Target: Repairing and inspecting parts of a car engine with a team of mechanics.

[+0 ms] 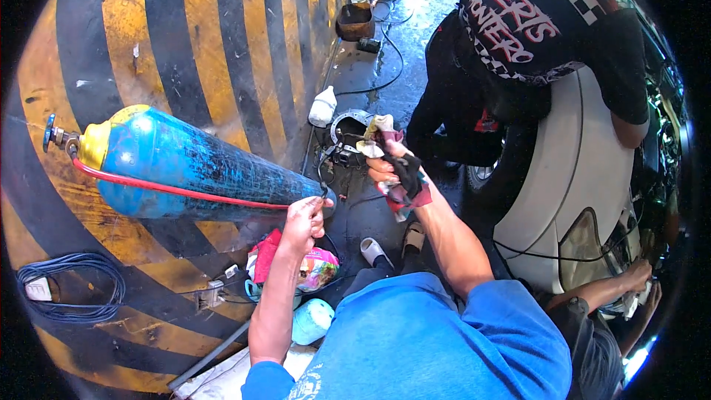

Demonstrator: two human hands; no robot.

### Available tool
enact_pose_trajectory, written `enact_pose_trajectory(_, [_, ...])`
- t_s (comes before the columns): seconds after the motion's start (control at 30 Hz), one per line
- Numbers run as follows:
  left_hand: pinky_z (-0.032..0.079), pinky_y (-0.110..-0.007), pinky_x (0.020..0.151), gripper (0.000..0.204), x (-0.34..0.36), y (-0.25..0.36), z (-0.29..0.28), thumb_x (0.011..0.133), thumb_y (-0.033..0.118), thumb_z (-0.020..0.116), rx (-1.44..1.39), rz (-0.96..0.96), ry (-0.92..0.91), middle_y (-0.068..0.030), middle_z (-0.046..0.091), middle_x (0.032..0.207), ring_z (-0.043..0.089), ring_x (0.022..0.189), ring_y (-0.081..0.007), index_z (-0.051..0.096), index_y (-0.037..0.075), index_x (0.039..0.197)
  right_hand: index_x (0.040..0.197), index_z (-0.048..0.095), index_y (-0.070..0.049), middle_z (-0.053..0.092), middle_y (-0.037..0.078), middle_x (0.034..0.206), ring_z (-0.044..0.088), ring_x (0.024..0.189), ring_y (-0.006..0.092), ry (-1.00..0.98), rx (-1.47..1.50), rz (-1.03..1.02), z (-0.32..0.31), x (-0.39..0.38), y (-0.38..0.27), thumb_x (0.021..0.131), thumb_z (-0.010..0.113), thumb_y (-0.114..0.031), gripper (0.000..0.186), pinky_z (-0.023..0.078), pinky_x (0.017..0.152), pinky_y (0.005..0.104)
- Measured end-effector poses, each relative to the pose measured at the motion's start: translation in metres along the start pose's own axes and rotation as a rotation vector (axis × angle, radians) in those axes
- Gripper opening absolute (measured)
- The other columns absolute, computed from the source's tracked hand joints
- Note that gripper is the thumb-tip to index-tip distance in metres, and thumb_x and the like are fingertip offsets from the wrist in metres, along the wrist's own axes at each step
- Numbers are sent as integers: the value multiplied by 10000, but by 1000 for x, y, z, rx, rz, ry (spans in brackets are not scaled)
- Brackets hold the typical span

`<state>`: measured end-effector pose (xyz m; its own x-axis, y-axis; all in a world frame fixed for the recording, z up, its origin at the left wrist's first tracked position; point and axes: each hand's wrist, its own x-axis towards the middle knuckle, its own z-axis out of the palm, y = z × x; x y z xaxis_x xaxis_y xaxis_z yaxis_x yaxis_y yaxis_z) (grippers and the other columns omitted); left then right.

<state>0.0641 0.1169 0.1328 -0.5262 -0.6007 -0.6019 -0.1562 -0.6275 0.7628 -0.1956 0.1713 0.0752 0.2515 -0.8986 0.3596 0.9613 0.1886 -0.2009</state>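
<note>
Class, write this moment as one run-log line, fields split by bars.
left hand: closed, near red hose, contents unclear | right hand: gripping bunched rags | nearby: blue cylinder

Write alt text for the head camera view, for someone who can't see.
A person in a blue shirt holds a bunched rag in the right hand, the closed left hand near a red hose along a blue cylinder. A striped wall stands at left, two co-workers beside a pale car at right.
</note>
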Motion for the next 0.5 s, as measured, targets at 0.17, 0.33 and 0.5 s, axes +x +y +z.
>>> enact_pose_trajectory(0.17, [397,-332,511,289,-9,-6,51,1050,176,488,643,510,405,-16,543,611,498,530,-127,682,-5,936,1079,570,-44,678,166,908,677,784,329,950,-1818,-385,-9,19,4,854,722,-141,289,515,704,475])
enact_pose_trajectory(0.33, [431,-351,542,267,1,-16,53,1028,172,525,490,420,434,-76,578,612,536,554,-137,699,-16,950,1217,462,-77,671,273,930,655,883,493,1186,-2114,-106,7,14,13,893,670,-173,396,514,738,548])
enact_pose_trajectory(0.5, [525,-423,638,233,-5,-6,16,1006,160,533,883,656,492,-208,702,777,709,733,-332,698,-1,972,1169,519,-26,673,283,936,668,933,444,518,-2045,123,19,-13,-22,928,681,-267,378,515,794,484])
